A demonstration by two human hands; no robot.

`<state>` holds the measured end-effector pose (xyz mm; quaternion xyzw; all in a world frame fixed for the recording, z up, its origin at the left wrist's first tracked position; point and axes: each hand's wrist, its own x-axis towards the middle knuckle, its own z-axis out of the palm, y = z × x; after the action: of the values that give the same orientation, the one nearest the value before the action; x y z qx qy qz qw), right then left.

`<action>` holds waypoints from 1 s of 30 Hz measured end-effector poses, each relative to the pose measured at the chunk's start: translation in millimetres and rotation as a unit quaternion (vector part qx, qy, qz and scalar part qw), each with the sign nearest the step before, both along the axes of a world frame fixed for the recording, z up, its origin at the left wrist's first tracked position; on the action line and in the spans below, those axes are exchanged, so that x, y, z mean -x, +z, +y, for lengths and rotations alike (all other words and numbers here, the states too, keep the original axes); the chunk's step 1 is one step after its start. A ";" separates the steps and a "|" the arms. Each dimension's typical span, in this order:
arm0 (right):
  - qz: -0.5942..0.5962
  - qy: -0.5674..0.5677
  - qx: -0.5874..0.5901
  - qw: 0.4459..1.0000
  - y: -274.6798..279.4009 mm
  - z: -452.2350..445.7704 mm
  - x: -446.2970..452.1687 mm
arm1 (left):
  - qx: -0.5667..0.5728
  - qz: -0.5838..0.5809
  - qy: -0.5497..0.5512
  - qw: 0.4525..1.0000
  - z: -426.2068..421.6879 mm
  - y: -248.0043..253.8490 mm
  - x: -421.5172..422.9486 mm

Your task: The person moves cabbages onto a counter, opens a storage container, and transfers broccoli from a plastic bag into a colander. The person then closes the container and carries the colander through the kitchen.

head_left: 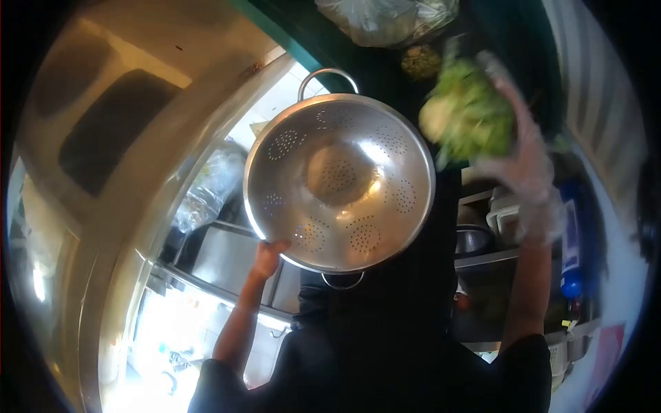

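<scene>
A steel colander [351, 217] with two loop handles is tilted so that its bare, perforated inside faces me. My left hand [270, 257] grips its lower left rim, the thumb lying over the edge. To the right of the colander and apart from it, my right hand [521, 141], in a clear plastic glove, holds a bunch of green leafy lettuce [475, 113]. The lettuce and the hand are smeared by motion, and the fingers are partly hidden behind the leaves. A small greenish clump [420, 63] lies on the dark surface behind the lettuce.
A clear plastic bag [389, 20] sits at the top on the dark green surface. Another clear bag [213, 182] is left of the colander. Metal lids [227, 258] lie at lower left. On the right are shelves with containers [502, 210] and a blue bottle [571, 241].
</scene>
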<state>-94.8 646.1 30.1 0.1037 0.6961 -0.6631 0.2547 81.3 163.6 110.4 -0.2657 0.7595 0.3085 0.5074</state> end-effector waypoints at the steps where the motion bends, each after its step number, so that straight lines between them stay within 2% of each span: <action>1: -0.047 0.008 0.117 0.992 4.1 7.4 -4.6 | -0.030 0.031 -0.042 0.998 -0.4 2.9 -0.8; 3: -0.187 -0.146 0.229 0.944 -22.8 10.9 -1.7 | -0.025 0.014 -0.078 0.997 -1.5 8.7 5.6; 4: -0.098 -0.065 0.041 0.992 -46.8 9.1 1.3 | -0.011 -0.002 -0.110 0.994 -0.5 9.1 6.6; 5: -0.118 -0.055 -0.085 0.988 -86.3 -0.2 -1.7 | -0.016 -0.001 -0.111 0.994 -3.2 7.5 2.6; 6: -0.138 -0.044 -0.208 0.967 -136.1 -10.8 -9.5 | -0.032 0.060 -0.163 0.984 -8.1 6.6 -3.5; 7: -0.143 0.018 -0.287 0.947 -191.9 -15.5 -19.3 | -0.045 0.122 -0.214 0.968 -11.1 6.0 -10.0; 8: -0.134 0.045 -0.365 0.920 -244.2 -29.3 -28.4 | -0.050 0.135 -0.213 0.966 -11.3 7.8 -11.0; 9: -0.139 0.042 -0.366 0.919 -270.4 -42.8 -31.8 | -0.057 0.146 -0.211 0.965 -10.6 8.7 -14.1; 10: -0.158 0.087 -0.413 0.893 -292.6 -60.6 -27.9 | -0.036 0.117 -0.091 0.988 -19.2 15.8 -39.7; 11: -0.173 0.130 -0.454 0.864 -316.4 -76.0 -17.7 | -0.013 0.104 -0.045 0.993 -15.0 12.0 -37.5; 12: -0.170 0.124 -0.449 0.869 -339.7 -84.5 -9.0 | 0.010 0.095 0.003 0.995 -10.6 8.5 -35.2; 14: -0.275 0.112 -0.450 0.842 -375.6 -99.6 -15.8 | 0.049 0.081 -0.025 0.995 12.4 10.8 -20.2; 15: -0.283 0.121 -0.440 0.844 -397.5 -99.2 -27.4 | 0.017 0.110 -0.094 0.989 7.9 11.2 -24.4; 16: -0.273 0.093 -0.399 0.870 -421.9 -87.3 -43.3 | -0.020 0.140 -0.161 0.977 7.7 15.2 -26.4; 17: -0.257 0.061 -0.363 0.894 -435.2 -73.1 -56.1 | -0.019 0.139 -0.158 0.977 16.2 18.2 -24.2; 18: -0.237 -0.020 -0.360 0.902 -433.5 -62.2 -61.9 | 0.032 0.066 0.054 0.996 28.6 13.8 -17.3; 19: -0.208 -0.104 -0.354 0.906 -424.2 -48.0 -61.7 | 0.070 -0.006 0.263 0.962 39.8 7.4 -9.3; 20: -0.122 -0.032 -0.432 0.893 -402.7 -28.8 -63.9 | 0.090 -0.010 0.269 0.959 47.8 6.8 -3.0; 22: -0.036 0.041 -0.510 0.858 -365.7 -7.1 -75.1 | 0.066 -0.016 0.247 0.967 31.7 6.0 -9.0; 23: -0.029 -0.049 -0.465 0.884 -351.6 2.2 -80.2 | 0.051 -0.032 0.218 0.974 25.8 8.1 -11.1; 25: -0.014 -0.145 -0.419 0.896 -299.7 15.0 -67.6 | 0.029 -0.003 0.213 0.977 37.2 4.3 -4.3; 27: 0.070 -0.120 -0.460 0.877 -206.7 4.3 -31.3 | 0.043 0.027 0.238 0.970 40.2 8.1 -5.6; 28: 0.120 -0.085 -0.473 0.869 -206.0 13.7 -34.8 | 0.040 0.023 0.213 0.976 37.2 9.1 -9.4; 29: 0.119 -0.088 -0.480 0.865 -211.9 15.4 -39.3 | 0.033 0.023 0.209 0.977 34.9 9.5 -8.9; 30: 0.051 -0.045 -0.490 0.869 -220.6 14.0 -47.2 | 0.041 0.008 0.213 0.976 34.7 8.5 -7.1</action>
<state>-47.7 660.1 -190.5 0.2124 0.9382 -0.2522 0.1048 88.3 198.3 118.9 -0.4393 0.7013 0.3805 0.4127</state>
